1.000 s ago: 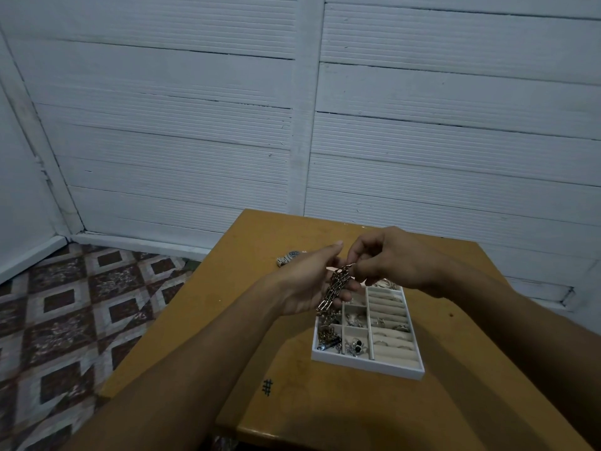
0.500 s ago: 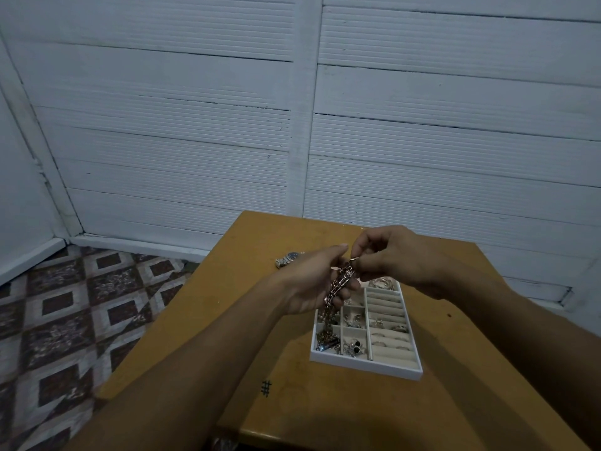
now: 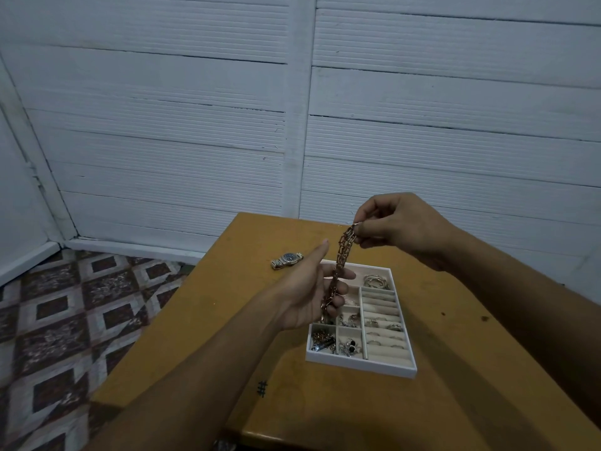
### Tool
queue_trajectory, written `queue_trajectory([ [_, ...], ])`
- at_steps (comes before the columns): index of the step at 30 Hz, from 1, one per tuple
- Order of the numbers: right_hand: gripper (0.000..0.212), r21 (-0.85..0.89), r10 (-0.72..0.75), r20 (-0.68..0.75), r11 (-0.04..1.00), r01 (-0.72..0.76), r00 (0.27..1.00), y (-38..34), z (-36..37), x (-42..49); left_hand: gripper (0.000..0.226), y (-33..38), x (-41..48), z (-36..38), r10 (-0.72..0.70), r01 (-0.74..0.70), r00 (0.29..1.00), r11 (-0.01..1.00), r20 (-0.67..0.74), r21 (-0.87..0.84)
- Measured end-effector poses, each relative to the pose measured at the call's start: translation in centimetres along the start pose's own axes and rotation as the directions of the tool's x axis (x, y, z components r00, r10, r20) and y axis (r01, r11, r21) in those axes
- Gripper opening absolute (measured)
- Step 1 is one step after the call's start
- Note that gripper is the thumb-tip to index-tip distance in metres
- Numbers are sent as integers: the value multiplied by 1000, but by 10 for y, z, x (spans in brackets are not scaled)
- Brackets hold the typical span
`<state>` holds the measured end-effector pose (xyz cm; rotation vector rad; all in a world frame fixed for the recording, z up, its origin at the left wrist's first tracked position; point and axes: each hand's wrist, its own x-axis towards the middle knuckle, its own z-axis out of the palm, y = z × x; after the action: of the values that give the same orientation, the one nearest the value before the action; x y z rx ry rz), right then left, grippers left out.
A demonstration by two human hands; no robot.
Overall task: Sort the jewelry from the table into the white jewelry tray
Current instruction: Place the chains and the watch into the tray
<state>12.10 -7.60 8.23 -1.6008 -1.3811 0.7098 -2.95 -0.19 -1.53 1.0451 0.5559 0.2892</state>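
Shows an ochre wooden desk (image 3: pixel 211 304) with a smooth top, set close to a white wall (image 3: pixel 162 125) of ribbed horizontal boards. Bears a small black hash-like mark (image 3: pixel 262 388) near the front edge and a dark spot (image 3: pixel 485 318) toward the right side (a smaller one just left of it). Has a plain vertical post (image 3: pixel 300 109) dividing the boards behind the desk. Meets, at the left, a floor (image 3: pixel 65 320) of patterned tiles in brown, maroon and pale grey squares, with a white skirting board (image 3: pixel 130 247) along the foot of the wall.
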Motion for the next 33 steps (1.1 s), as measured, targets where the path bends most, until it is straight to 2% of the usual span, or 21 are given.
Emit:
queue_trajectory([
  [4, 3, -8, -14, -64, 1000, 13, 998, 0, 3, 0, 43, -1, -3, 3, 33, -30, 999, 990, 23, -135],
  [7, 3, -64, -45, -117, 997, 38, 992, 2, 9, -2, 29, 0, 1, 4, 60, -64, 998, 949, -21, -308],
  [9, 5, -110, -61, -134, 993, 47, 989, 4, 15, -5, 28, 1, 7, 5, 78, -102, 994, 892, -73, -440],
  [14, 10, -238, -100, -162, 969, 59, 982, 13, 34, -16, 45, 9, 16, 8, 138, -193, 981, 729, -135, -657],
  [17, 10, -215, -86, -137, 975, 55, 987, 17, 41, -22, 38, 16, 15, 8, 137, -227, 973, 685, -183, -692],
  [21, 13, -195, -69, -149, 980, 39, 987, 20, 41, -25, 13, 22, 17, 2, 135, -275, 960, 626, -247, -729],
  [27, 13, -175, -12, -126, 984, -10, 992, 22, 39, -24, 25, 23, 22, 1, 83, -335, 931, 583, -356, -740],
  [30, 13, -158, 31, -122, 986, -50, 992, 28, 46, -29, 28, 29, 25, 1, 97, -371, 912, 612, -399, -698],
  [33, 13, -70, 77, -123, 994, -86, 989, 34, 53, -32, 29, 35, 25, 2, 131, -401, 894, 662, -429, -633],
])
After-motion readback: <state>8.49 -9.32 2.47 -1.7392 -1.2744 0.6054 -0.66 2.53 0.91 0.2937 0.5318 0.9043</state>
